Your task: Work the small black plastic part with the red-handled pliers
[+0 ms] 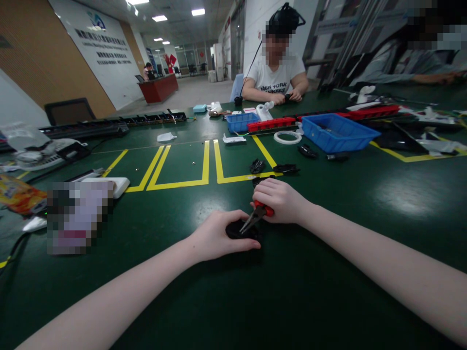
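My left hand (219, 236) is closed around a small black plastic part (233, 230), thumb and fingers on either side of it. In my right hand (279, 198) is a pair of needle-nose pliers (254, 218) with red handles. The plier tips point down and left, reaching the black part; whether they pinch anything on it is too small to tell. Just beyond my right hand lie other black parts, a crumpled-looking one (257, 166) and a longer flat one (286, 168), both near the yellow tape.
Further back stand a large blue bin (337, 138), a smaller blue bin (241, 121), red strips (272, 124) and a white ring (287, 137). To the left lie a phone (78, 214) and a snack bag (22, 194). A person (275, 73) sits across the table.
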The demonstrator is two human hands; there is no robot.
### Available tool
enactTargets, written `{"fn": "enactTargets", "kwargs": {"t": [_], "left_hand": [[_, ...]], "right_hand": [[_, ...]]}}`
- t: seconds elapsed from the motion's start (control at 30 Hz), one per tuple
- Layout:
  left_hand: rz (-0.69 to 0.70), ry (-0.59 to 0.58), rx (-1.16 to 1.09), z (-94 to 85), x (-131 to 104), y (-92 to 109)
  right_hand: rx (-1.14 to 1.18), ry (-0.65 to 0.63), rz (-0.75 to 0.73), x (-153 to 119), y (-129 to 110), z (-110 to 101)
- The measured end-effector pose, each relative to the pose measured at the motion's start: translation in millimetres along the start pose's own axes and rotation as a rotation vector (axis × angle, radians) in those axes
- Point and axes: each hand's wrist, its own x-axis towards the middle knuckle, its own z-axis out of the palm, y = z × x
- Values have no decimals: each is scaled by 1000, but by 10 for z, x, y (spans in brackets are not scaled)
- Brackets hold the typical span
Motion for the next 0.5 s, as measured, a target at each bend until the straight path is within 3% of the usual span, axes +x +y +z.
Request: {"fn": "enactTargets", "kwargs": {"t": [0.5], "left_hand": [[16, 9, 21, 16, 11, -19]], "right_hand": [[-7, -25, 11, 14, -17, 7]]}}
